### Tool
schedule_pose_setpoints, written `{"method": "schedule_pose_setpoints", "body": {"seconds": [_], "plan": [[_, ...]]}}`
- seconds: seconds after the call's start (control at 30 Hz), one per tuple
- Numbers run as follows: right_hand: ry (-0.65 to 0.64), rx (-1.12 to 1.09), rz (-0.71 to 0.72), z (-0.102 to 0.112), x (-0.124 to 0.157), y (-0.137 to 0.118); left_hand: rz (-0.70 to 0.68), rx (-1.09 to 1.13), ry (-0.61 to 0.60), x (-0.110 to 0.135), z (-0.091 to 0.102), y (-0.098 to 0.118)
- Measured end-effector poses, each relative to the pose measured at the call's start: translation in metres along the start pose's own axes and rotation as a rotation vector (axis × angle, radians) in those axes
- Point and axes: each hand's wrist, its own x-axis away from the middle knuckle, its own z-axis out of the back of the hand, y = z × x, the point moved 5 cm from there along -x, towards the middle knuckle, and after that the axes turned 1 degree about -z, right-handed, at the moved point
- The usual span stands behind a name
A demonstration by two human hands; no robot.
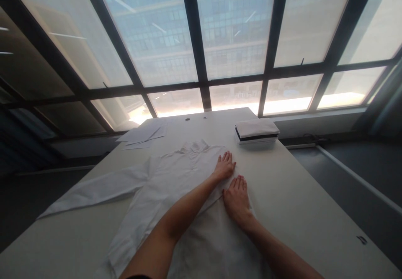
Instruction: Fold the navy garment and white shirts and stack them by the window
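A white long-sleeved shirt (176, 174) lies front up on the table, its collar towards the window. One sleeve stretches out to the left across the tabletop. The other sleeve appears to lie folded in over the body on the right, partly covered by my hands and forearms. My left hand (225, 166) rests flat near the right shoulder of the shirt, fingers extended. Just nearer to me, my right hand (238, 195) lies flat along the right edge of the cloth, fingers together and straight. Neither hand grasps the fabric.
The white table (301, 212) runs towards a large framed window (232, 28). Loose white sheets (146, 133) lie at the far left. A stack of folded cloth (257, 130), white with a black layer, sits at the far right. A small dark object (362, 240) is near the right edge.
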Motion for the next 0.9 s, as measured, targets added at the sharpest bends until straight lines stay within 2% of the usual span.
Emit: {"method": "schedule_pose_setpoints", "body": {"seconds": [0.1, 0.23, 0.37, 0.5, 0.67, 0.9], "plan": [[0.007, 0.006, -0.005, 0.002, 0.001, 0.0, 0.025, -0.005, -0.015, 0.004, -0.003, 0.004], [0.026, 0.0, -0.012, 0.001, 0.003, 0.002, 0.082, 0.01, -0.03, -0.009, 0.005, -0.009], [0.037, -0.008, -0.004, -0.001, 0.003, 0.004, 0.184, 0.01, 0.007, -0.017, 0.011, -0.019], [0.042, 0.021, 0.007, 0.0, 0.004, 0.005, 0.178, -0.002, 0.051, -0.007, 0.011, -0.014], [0.056, 0.085, 0.035, -0.001, 0.005, 0.007, 0.136, -0.015, 0.07, 0.041, 0.009, -0.015], [0.1, 0.154, 0.074, -0.004, 0.008, 0.011, 0.188, -0.032, 0.015, 0.138, 0.021, -0.051]]}}
